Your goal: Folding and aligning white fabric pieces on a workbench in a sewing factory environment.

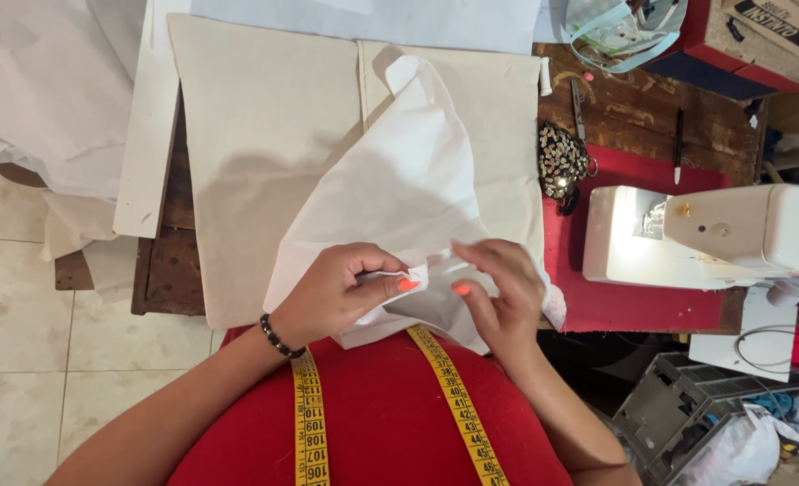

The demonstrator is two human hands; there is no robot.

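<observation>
A thin white fabric sheet (399,180) lies folded over a beige canvas piece (264,144) on a dark wooden table (161,270). My left hand (336,292), with a black bead bracelet and orange nails, pinches the near edge of the white sheet between thumb and fingers. My right hand (503,292) holds the same edge just to the right, fingers bent over the cloth. A yellow measuring tape (453,405) hangs round my neck over a red top.
A white sewing machine (714,238) stands on a red mat (633,301) at right. A beaded pouch (561,162), pens and boxes sit behind it. More white cloth (48,99) drapes at left over a tiled floor. A grey crate (687,414) sits lower right.
</observation>
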